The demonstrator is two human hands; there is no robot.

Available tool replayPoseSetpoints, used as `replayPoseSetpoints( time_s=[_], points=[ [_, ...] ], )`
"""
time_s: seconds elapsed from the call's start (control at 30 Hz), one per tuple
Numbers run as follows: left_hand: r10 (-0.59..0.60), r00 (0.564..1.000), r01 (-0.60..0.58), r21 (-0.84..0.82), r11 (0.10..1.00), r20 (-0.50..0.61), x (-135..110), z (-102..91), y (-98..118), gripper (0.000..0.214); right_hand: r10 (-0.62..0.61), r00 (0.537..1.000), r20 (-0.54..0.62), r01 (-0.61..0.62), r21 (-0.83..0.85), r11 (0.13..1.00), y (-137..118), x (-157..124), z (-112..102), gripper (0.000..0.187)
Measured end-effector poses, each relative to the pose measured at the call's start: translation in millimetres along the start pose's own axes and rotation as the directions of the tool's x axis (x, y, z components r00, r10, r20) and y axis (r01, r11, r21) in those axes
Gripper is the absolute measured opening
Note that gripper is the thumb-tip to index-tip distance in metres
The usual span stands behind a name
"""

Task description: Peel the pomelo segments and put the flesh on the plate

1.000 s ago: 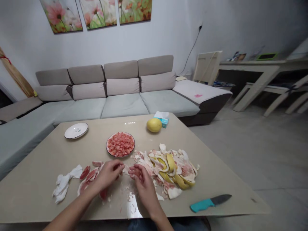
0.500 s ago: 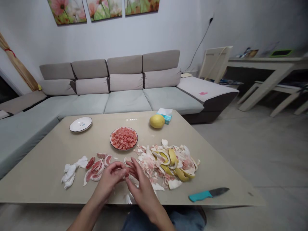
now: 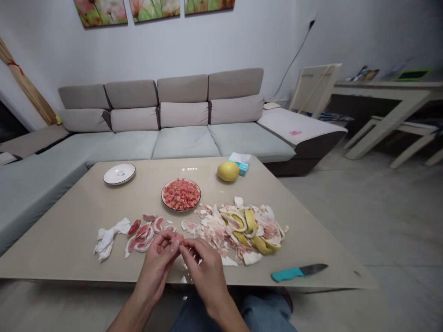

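Note:
My left hand (image 3: 157, 263) and my right hand (image 3: 204, 269) meet above the near edge of the beige table (image 3: 69, 240), fingertips pinched together on a small pink piece of pomelo flesh (image 3: 179, 239). Just beyond my left hand lie several pink pomelo segments (image 3: 143, 232). A heap of yellow and white pomelo peel (image 3: 242, 228) spreads to the right of my hands. Behind them stands a plate of pink pomelo pieces (image 3: 181, 194).
A teal-handled knife (image 3: 298, 272) lies near the table's front right. Crumpled white tissue (image 3: 109, 235) sits at the left, an empty white plate (image 3: 119, 174) further back, a whole yellow pomelo (image 3: 228, 171) and tissue box (image 3: 240, 162) at the far edge. A grey sofa (image 3: 180, 138) is behind.
Both hands have drawn back from the tabletop toward me and lifted, coming together on the small pink piece. The view has shifted back and tilted.

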State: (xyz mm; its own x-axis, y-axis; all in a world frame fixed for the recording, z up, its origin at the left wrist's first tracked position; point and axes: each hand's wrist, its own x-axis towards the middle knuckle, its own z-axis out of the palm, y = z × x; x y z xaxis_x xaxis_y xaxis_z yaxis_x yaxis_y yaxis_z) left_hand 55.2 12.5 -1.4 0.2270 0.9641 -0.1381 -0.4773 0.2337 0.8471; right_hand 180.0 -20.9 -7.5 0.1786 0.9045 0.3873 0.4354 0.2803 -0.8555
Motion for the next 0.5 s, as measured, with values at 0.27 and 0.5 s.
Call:
replayPoseSetpoints(
  time_s=[0.27, 0.5],
  points=[
    [0.08, 0.997, -0.08, 0.402, 0.912, 0.016, 1.8, -16.1, 11.1, 0.026, 0.027, 1.0, 0.002, -0.027, -0.047, 0.999, -5.5, -4.6, -4.2, 0.012],
    [0.094, 0.995, -0.103, 0.436, 0.894, 0.042, -0.3, -15.6, 14.8, 0.024, 0.084, 0.996, 0.026, -0.085, 0.028, 0.996, -11.3, -1.6, -6.4, 0.015]
  ],
)
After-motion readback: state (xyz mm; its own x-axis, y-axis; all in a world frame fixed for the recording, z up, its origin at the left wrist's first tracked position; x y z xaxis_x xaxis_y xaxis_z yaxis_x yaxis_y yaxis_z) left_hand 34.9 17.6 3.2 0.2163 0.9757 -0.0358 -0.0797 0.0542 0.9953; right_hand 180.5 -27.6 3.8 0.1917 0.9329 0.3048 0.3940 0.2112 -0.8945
